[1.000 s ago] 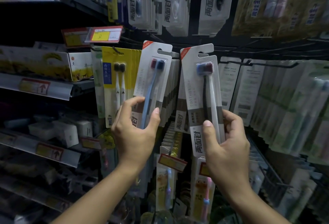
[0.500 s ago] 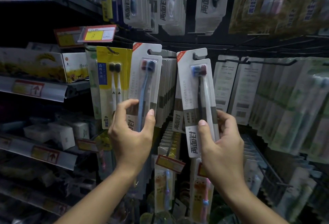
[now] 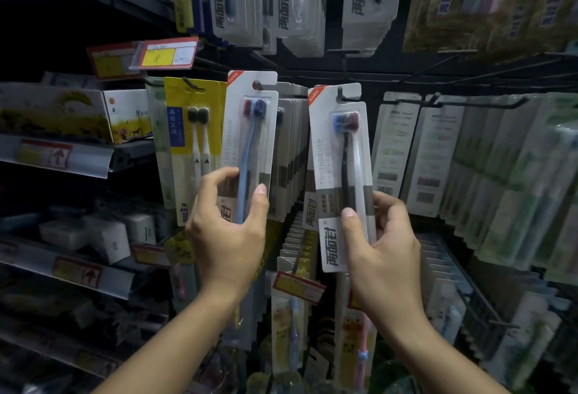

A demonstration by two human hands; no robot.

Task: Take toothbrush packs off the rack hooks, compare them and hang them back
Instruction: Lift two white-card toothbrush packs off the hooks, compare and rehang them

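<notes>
My left hand (image 3: 228,237) grips the lower part of a white toothbrush pack (image 3: 250,143) with a blue brush, thumb on its right edge, held upright in front of a row of same packs (image 3: 291,155) on a hook. My right hand (image 3: 381,252) grips a second white pack (image 3: 341,174) holding a black and a white brush, thumb on its front. That pack's hang slot sits at the tip of a black hook (image 3: 342,96). Both packs are upright and apart from each other.
A yellow two-brush pack (image 3: 190,143) hangs left of my left pack. Green-white packs (image 3: 500,174) fill hooks to the right, more packs (image 3: 300,2) hang above, children's brushes (image 3: 291,328) below. Shelves with boxes (image 3: 75,115) and price tags (image 3: 165,55) stand at left.
Both hands have lowered their packs a little and drawn them slightly apart. The right pack's slot now sits at the hook tip.
</notes>
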